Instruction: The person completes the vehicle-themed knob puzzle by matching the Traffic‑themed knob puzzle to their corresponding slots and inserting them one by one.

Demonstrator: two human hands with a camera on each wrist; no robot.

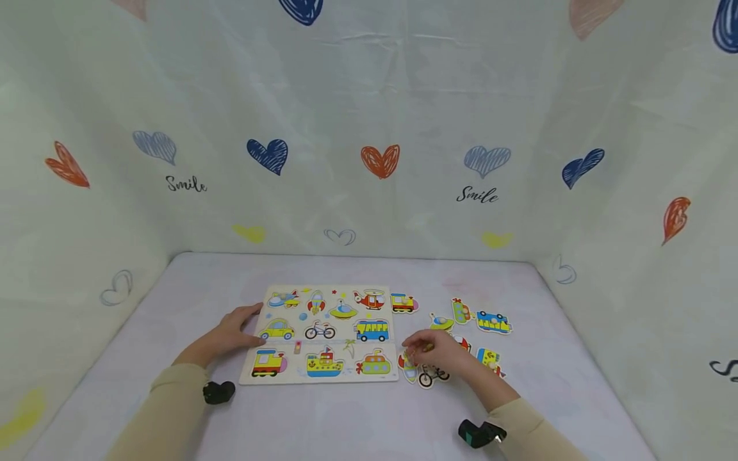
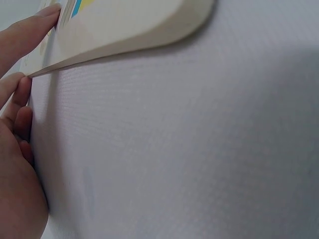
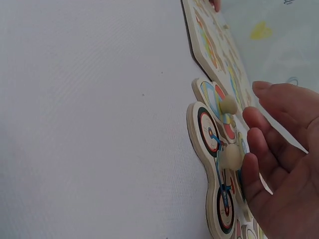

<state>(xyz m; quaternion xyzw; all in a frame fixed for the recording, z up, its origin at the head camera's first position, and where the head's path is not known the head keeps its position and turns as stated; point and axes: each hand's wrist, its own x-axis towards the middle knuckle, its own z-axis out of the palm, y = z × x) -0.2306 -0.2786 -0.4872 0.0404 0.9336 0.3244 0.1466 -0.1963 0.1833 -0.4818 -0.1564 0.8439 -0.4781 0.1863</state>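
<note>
Head: puzzle board (image 1: 344,330) is touched at its left edge by left hand (image 1: 227,330), fingers (image 1: 248,310) relaxed; bicycle piece (image 1: 425,380), right of board, is partly covered by right hand (image 1: 436,351) | Left wrist: thumb (image 2: 37,27) is laid over board | Right wrist: fingers, empty, are loosely bent near wooden knob (image 3: 232,157).
</note>
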